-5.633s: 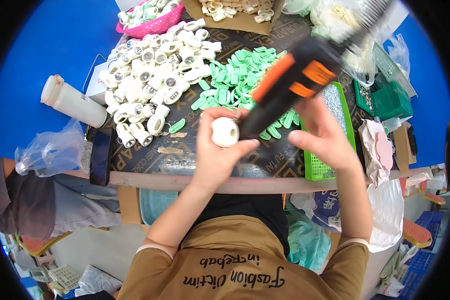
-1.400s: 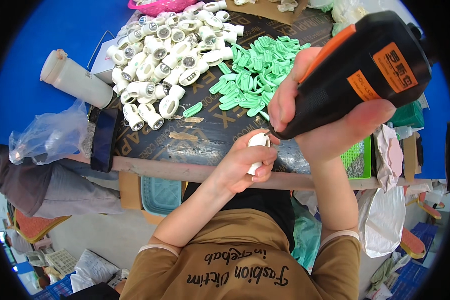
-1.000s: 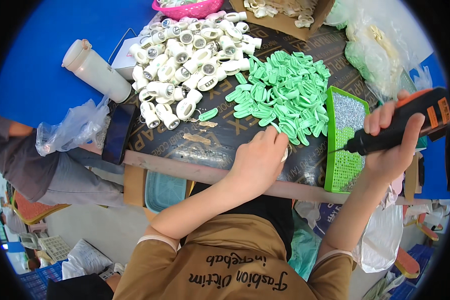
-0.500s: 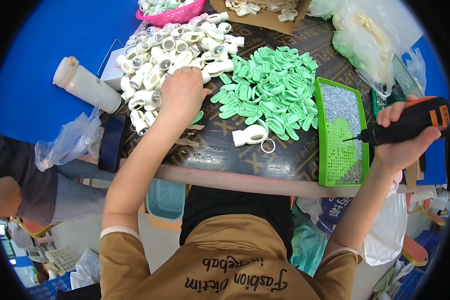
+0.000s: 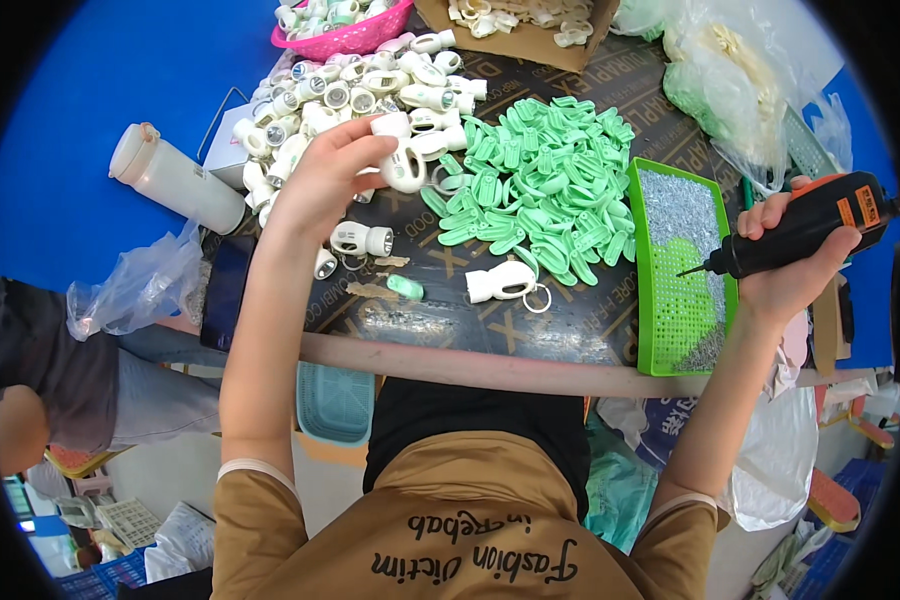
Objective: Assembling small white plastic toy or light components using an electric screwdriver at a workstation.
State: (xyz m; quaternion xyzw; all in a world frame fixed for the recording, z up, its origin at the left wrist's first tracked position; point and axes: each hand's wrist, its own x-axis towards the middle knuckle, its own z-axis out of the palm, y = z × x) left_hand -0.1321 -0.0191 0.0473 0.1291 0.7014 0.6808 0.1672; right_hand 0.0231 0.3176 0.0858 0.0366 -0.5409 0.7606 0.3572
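Observation:
Closed fingers of my left hand (image 5: 320, 180) hold a small white flashlight (image 5: 403, 168) by its head, just above the table. Behind that hand spreads a heap of similar white flashlights (image 5: 337, 95). My right hand (image 5: 785, 292) is wrapped round a black electric screwdriver (image 5: 805, 237). Its thin bit points left over a bright green tray (image 5: 660, 345) of small silvery screws (image 5: 682, 205). Between my hands lies a pile of mint green plastic pieces (image 5: 545, 185). One white flashlight with a ring (image 5: 502, 282) lies apart, close to the table's front edge.
A pink basket (image 5: 345, 38) and a cardboard box (image 5: 570, 58) stand at the back. To the left are a white bottle (image 5: 175, 180), a dark phone (image 5: 227, 290) and a plastic bag (image 5: 135, 285). Filled plastic bags (image 5: 725, 90) sit at the back right. Another person (image 5: 60, 370) is at the left.
My left hand has come out of the heap with a flashlight and turned, uncovering a loose flashlight and a green piece. My right hand has shifted slightly, still gripping the screwdriver.

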